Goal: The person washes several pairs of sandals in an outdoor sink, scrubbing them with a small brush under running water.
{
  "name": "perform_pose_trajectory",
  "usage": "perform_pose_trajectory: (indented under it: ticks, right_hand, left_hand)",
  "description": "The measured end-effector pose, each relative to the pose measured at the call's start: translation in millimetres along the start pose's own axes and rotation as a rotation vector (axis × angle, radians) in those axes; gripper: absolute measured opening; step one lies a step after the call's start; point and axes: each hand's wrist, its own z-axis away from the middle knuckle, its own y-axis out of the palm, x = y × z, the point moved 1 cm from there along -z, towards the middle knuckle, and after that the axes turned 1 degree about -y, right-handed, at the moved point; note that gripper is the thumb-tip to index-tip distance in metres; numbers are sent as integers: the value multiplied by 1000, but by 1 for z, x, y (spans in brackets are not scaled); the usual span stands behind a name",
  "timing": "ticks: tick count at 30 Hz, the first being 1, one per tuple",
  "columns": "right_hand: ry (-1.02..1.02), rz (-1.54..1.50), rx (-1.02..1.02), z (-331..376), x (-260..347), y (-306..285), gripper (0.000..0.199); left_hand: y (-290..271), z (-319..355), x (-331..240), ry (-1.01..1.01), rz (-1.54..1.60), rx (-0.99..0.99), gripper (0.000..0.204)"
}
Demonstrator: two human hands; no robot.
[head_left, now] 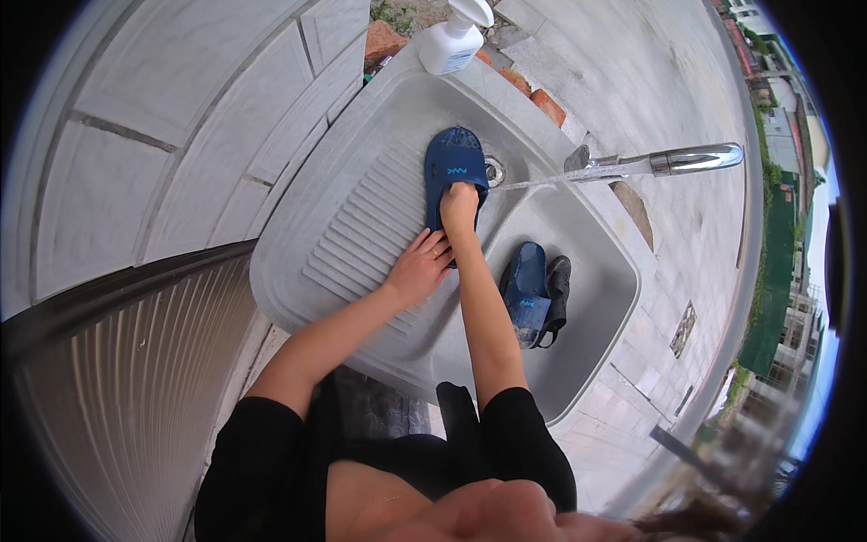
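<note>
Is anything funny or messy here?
A little. The tap is running, its stream falling by the drain while both hands work on the blue slipper on the ribbed board. The second slipper lies tipped in the basin, leaning on a dark item I can't identify.

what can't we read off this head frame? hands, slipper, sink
- Right hand: fisted on the blue slipper; whatever it grips is hidden, head view.
- Slipper heel end: covered by the left hand and the right wrist.
- Second slipper in the sink: on edge, underside unseen.
- Dark thing beside it: too small to identify.
- Pump bottle: nozzle cut by top edge.
</note>
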Motion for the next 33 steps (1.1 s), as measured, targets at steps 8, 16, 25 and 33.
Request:
perform_pose_trajectory:
  ticks: [8,16,25,33]
  right_hand:
    - [36,-28,1,-29,-49,10,11]
    - [-486,9,-391,39,-10,-32,22]
    - [-357,128,-238,56,-25,-28,28]
    - [-196,90,-112,76,-11,-69,50]
  left_hand:
    - [6,-8,-17,30,24,4,37]
    - [-6,4,1,-4,27,8,40]
    - [-5,-1,-1,-31,-8,-29,37]
    - [15,7,-2,115,-14,-85,22]
